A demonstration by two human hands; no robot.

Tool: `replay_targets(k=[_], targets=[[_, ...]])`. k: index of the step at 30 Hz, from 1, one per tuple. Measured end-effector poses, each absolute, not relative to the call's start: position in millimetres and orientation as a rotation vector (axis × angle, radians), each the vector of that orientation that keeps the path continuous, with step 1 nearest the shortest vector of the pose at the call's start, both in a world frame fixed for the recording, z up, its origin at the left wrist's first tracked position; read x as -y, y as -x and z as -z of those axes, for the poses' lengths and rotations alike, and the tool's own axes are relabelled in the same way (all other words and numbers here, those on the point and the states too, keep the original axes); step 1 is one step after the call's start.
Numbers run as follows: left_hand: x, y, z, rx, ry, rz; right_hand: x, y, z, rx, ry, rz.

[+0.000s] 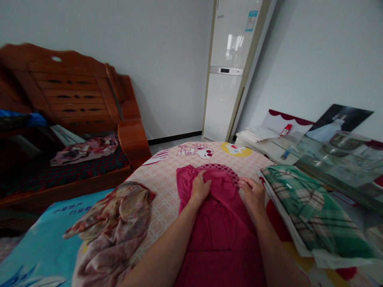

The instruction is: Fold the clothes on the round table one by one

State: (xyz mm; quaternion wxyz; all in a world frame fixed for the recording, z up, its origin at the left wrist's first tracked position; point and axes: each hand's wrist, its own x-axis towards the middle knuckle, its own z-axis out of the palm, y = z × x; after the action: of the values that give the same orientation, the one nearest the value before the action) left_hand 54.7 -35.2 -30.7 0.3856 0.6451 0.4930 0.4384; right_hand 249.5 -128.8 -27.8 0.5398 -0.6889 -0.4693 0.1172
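Note:
A dark pink garment (223, 231) with a gathered seam lies spread before me on a patterned cloth-covered surface, its lower part reaching the bottom of the view. At its upper left, my left hand (201, 186) is closed on the fabric, thumb towards the right; its fingertips are partly hidden. My right hand (253, 196) pinches the garment's upper right edge between thumb and fingers. A checkered dark pink band (220, 167) curves along the far edge, between the two hands.
Left of the garment lies a crumpled floral scarf (119, 223), partly over a blue printed sheet (60, 227). A folded green plaid cloth (308, 203) lies to the right, near a glass shelf (338, 159). A wooden bench (74, 95) and a tall white cabinet unit (224, 95) stand behind.

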Motion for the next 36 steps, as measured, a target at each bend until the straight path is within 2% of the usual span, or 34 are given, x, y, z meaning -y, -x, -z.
replay_targets(k=[8, 16, 25, 29, 33, 36], targets=[[37, -55, 34, -1.316, -1.758, -1.065, 132, -247, 23, 1.164, 1.705, -0.183], [35, -54, 34, -1.332, -1.759, -1.05, 105, -240, 11, 1.382, 2.11, -0.069], [34, -54, 36, -1.279, -1.709, -1.104, 76, -236, -7, 1.691, 2.335, -0.028], [36, -56, 33, -1.08, -1.634, -1.157, 68, -248, -22, 1.648, 2.333, 0.061], [40, -61, 29, -0.779, -1.603, -1.057, 52, -264, -45, 1.74, 2.294, 0.185], [41, -61, 27, -0.759, -1.707, -0.991, 39, -269, -58, 1.874, 2.275, 0.282]])
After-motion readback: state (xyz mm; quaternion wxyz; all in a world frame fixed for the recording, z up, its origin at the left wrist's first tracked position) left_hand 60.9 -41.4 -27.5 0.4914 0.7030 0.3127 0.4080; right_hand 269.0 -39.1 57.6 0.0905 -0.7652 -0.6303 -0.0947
